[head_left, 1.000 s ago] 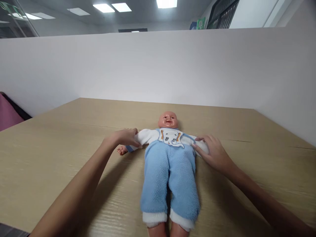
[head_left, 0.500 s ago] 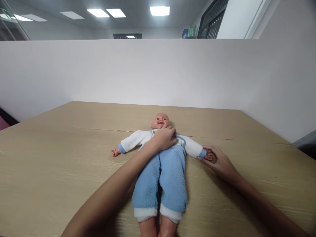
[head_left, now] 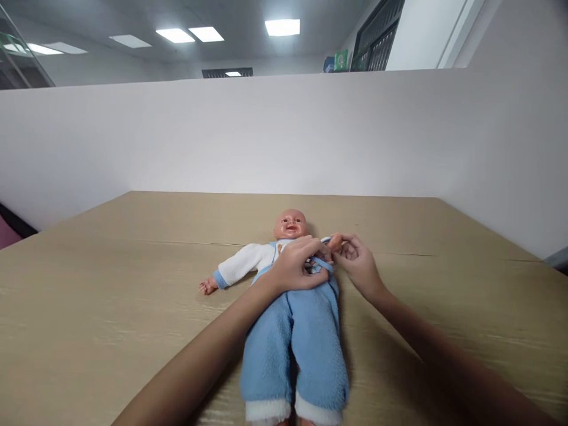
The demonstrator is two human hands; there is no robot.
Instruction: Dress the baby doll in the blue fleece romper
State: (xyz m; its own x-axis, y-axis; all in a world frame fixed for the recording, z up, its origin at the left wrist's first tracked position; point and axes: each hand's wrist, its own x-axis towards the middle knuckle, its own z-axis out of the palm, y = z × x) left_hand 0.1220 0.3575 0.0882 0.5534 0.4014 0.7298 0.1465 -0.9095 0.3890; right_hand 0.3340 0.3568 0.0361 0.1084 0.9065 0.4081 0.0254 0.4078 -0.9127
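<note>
A baby doll (head_left: 290, 307) lies on its back on the wooden table (head_left: 110, 307), head away from me. It wears blue fleece overalls over a white top with blue cuffs. My left hand (head_left: 296, 263) rests curled on the doll's chest, fingers gripping the bib and the blue strap. My right hand (head_left: 357, 263) is at the doll's shoulder on my right, fingers closed round the doll's arm, which is folded in toward the chest. The doll's other arm lies stretched out to the left.
White partition walls (head_left: 266, 136) close the table at the back and on the right. A pink object (head_left: 6, 234) shows at the far left edge. Ceiling lights hang above.
My right hand has brought the doll's arm from its outstretched position in to the chest. My left hand went from the doll's other sleeve to the chest and stays there.
</note>
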